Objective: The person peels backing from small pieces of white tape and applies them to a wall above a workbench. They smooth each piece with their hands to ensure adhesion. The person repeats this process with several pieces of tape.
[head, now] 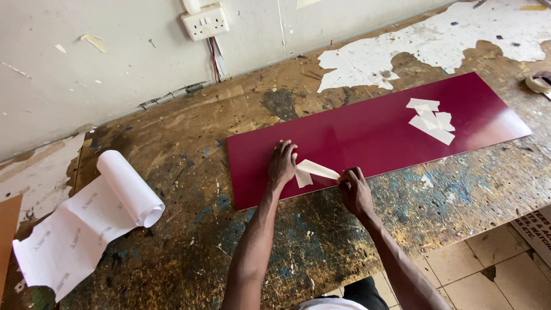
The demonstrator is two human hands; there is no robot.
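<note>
A long dark red panel (367, 132) lies flat on a worn, paint-stained workbench (189, 143). My left hand (282, 165) presses flat on the panel near its left end, fingers spread. My right hand (354, 189) sits at the panel's front edge and pinches the end of a pale strip of backing paper (313, 170) that lifts off the red surface between the two hands. Several torn pale paper scraps (431, 119) lie in a small heap on the panel's right part.
A partly unrolled white paper sheet (86, 221) lies at the bench's left. A roll of tape (539, 82) sits at the far right edge. A wall socket (205, 22) with wires hangs on the wall behind. Tiled floor (493, 275) shows at lower right.
</note>
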